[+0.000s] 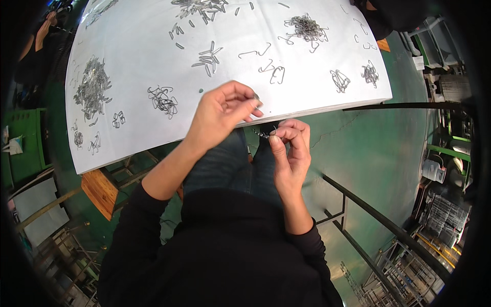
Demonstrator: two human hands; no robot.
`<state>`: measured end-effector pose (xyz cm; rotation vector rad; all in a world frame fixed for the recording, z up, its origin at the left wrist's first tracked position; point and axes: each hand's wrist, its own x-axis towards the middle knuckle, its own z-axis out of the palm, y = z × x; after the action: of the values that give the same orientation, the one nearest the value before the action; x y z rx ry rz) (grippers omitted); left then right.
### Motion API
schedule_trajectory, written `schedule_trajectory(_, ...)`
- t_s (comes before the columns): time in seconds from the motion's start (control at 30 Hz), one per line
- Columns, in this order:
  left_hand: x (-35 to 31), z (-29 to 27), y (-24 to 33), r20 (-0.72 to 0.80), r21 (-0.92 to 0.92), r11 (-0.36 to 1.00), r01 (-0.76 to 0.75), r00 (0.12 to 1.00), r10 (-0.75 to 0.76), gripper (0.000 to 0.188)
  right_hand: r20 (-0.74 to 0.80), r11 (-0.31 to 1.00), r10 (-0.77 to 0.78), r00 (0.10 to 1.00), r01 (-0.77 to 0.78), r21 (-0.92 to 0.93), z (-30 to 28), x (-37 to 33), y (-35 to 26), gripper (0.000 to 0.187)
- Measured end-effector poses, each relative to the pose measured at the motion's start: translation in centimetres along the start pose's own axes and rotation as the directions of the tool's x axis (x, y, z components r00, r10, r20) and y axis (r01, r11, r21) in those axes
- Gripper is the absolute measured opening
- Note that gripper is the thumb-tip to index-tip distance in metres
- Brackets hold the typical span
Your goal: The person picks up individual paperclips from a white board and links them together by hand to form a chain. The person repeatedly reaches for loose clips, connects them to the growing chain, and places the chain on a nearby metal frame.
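My left hand [217,116] is over the table's near edge, its thumb and fingers pinched together. Something small and dark shows at its fingertips, too blurred to name. Just beyond that edge and lower, my right hand [292,146] pinches a small metal wire piece [262,134] between thumb and forefinger. One part of it looks twisted or chain-like, and a thin curved end stands up by the fingertip. Nearest the hands on the white tabletop [225,66] lie a few loose wire hooks [276,74] and a small heap of short metal pins [208,59].
Wire hook piles lie at the upper right [306,28] and left of my left hand [162,101]. A large pile of metal pieces [92,89] is at the far left. Another person's hand [46,28] shows at the upper left. A wooden stool [99,193] stands below the table.
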<state>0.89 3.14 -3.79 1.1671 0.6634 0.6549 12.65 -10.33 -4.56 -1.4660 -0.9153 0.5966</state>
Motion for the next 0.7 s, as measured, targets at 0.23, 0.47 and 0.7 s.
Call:
schedule_trajectory(0.23, -1.8, 3.1, 0.9, 0.006, 0.048, 0.998, -0.044, 0.999, 0.044, 0.012, -0.032, 0.995, -0.064, 0.997, 0.061, -0.076, -0.3, 0.3, -0.1, 0.008)
schedule_trajectory(0.47, -2.2, 3.1, 0.2, 0.036, 0.262, 0.92, -0.292, 0.955, 0.293, 0.011, -0.018, 0.991, -0.039, 0.999, 0.036, -0.126, -0.7, 0.0, 0.6, 0.01)
schedule_trajectory(0.7, -3.0, 2.7, -0.1, 0.043, 0.403, 0.841, -0.362, 0.925, 0.378, 0.015, 0.17, 0.936, -0.042, 0.984, 0.098, -0.338, -4.1, 5.9, 2.3, 0.013)
